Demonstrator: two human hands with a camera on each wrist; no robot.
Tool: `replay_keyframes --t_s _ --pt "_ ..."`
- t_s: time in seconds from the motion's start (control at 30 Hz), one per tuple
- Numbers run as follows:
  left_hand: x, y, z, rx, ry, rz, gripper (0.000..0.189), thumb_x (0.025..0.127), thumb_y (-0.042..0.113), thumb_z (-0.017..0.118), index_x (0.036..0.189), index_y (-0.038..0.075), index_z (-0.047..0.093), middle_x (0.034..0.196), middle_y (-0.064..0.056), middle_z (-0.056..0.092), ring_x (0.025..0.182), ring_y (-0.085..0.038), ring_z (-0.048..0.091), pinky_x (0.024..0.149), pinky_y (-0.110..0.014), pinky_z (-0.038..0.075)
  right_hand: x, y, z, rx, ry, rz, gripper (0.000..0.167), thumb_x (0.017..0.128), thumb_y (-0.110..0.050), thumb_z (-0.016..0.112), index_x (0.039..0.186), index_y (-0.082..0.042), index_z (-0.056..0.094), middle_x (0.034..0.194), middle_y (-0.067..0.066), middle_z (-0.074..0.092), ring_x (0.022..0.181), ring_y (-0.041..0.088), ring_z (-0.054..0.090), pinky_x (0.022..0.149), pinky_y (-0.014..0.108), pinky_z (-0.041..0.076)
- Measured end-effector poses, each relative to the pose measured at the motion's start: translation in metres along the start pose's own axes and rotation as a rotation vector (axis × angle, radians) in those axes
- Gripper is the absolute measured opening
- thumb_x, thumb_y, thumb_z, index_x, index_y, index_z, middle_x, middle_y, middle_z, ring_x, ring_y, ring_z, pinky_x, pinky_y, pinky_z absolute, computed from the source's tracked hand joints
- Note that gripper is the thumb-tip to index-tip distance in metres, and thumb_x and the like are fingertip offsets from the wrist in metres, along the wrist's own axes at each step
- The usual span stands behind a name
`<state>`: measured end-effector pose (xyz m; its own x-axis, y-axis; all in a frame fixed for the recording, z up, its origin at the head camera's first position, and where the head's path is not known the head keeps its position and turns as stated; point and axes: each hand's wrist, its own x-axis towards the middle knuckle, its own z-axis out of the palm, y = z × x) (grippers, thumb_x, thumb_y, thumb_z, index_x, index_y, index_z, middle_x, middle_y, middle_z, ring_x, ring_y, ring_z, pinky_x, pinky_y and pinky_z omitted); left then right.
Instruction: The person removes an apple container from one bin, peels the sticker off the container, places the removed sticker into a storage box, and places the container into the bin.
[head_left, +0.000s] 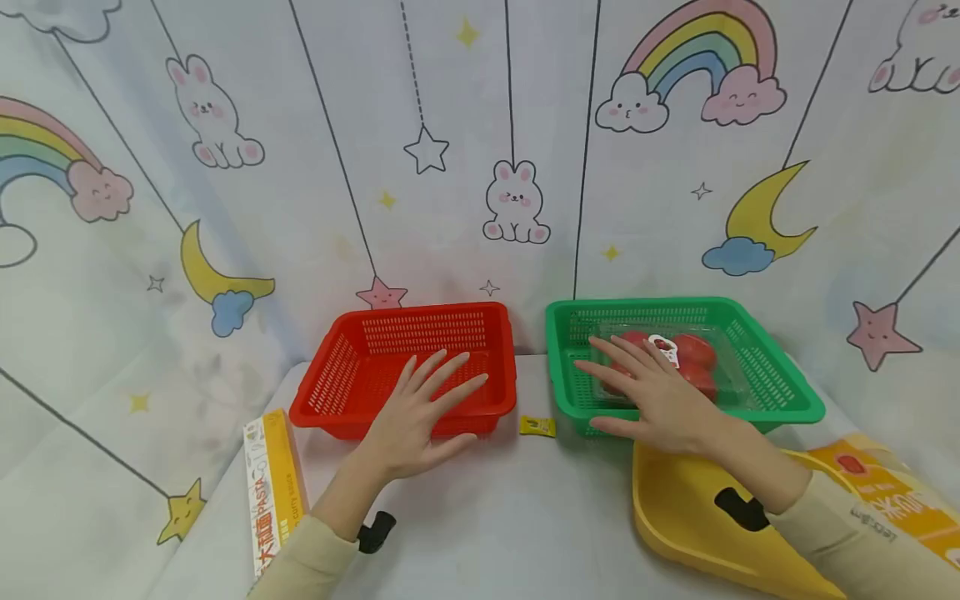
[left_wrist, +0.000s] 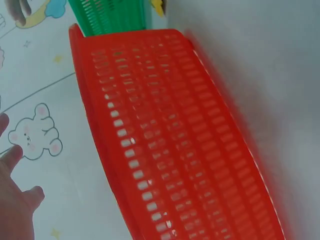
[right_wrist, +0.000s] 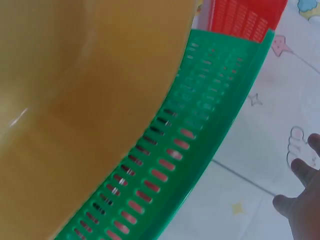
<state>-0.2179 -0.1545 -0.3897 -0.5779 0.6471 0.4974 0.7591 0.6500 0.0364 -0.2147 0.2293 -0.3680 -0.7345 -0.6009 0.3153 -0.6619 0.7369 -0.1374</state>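
Observation:
My left hand [head_left: 420, 417] is held with fingers spread above the near edge of a red plastic basket [head_left: 330, 408], holding nothing. Fingers apart, my right hand [head_left: 660, 400] hovers over a green plastic basket [head_left: 787, 408] and holds nothing. Inside the green basket lies a clear plastic pack of red round fruit [head_left: 697, 350] with a white label; the right hand hides part of it. In the left wrist view the red basket [left_wrist: 165, 125] fills the middle. The right wrist view shows the green basket [right_wrist: 200, 120] beside a yellow tub [right_wrist: 100, 100].
A small yellow packet [head_left: 537, 427] lies between the baskets. A pasta box [head_left: 273, 483] stands at the left. At the right is the yellow tub [head_left: 690, 517], partly under the right forearm, with an orange and yellow package [head_left: 892, 492] beside it. A patterned cloth [head_left: 450, 208] hangs behind.

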Motion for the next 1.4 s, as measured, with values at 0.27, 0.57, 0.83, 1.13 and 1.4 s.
replay_keyframes --t_s 0.27,0.57,0.83,1.13,1.4 --pt "0.032 0.015 0.013 -0.063 0.054 -0.003 0.073 0.09 0.049 0.066 0.155 0.031 0.04 0.164 0.002 0.025 0.149 -0.029 0.02 0.118 -0.06 0.017 -0.004 0.025 -0.01 0.04 0.038 0.097 0.072 0.093 -0.05 0.069 0.155 -0.027 0.041 0.165 0.007 0.023 0.148 0.037 0.02 0.115 0.067 0.016" --pt "0.065 0.035 0.039 -0.224 0.095 -0.027 0.068 0.091 0.043 0.064 0.154 0.029 0.042 0.162 0.003 0.029 0.149 -0.021 0.021 0.118 -0.049 0.026 -0.016 0.057 -0.019 0.075 0.114 0.19 0.074 0.092 -0.043 0.072 0.155 -0.019 0.041 0.16 0.021 0.029 0.139 0.05 0.03 0.103 0.075 0.027" --pt "0.082 0.062 0.068 -0.386 0.132 -0.1 0.066 0.094 0.038 0.063 0.155 0.029 0.04 0.161 -0.002 0.03 0.147 -0.02 0.025 0.109 -0.05 0.041 -0.029 0.082 -0.023 0.153 0.086 0.317 0.076 0.093 -0.042 0.07 0.154 -0.009 0.039 0.159 0.027 0.026 0.139 0.054 0.027 0.099 0.08 0.026" --pt "0.089 0.081 0.098 -0.528 0.13 -0.21 0.062 0.096 0.039 0.059 0.155 0.032 0.039 0.163 0.002 0.025 0.147 -0.019 0.026 0.104 -0.05 0.046 -0.042 0.116 -0.019 0.228 0.048 0.452 0.08 0.097 -0.041 0.065 0.157 -0.001 0.028 0.157 0.036 0.019 0.138 0.06 0.019 0.1 0.082 0.02" --pt "0.088 0.087 0.114 -0.607 0.137 -0.336 0.056 0.099 0.04 0.056 0.153 0.033 0.044 0.163 0.005 0.025 0.147 -0.02 0.025 0.104 -0.056 0.044 -0.051 0.144 -0.011 0.285 -0.032 0.6 0.093 0.099 -0.052 0.055 0.159 0.003 0.009 0.153 0.043 0.013 0.136 0.062 0.016 0.1 0.081 0.02"
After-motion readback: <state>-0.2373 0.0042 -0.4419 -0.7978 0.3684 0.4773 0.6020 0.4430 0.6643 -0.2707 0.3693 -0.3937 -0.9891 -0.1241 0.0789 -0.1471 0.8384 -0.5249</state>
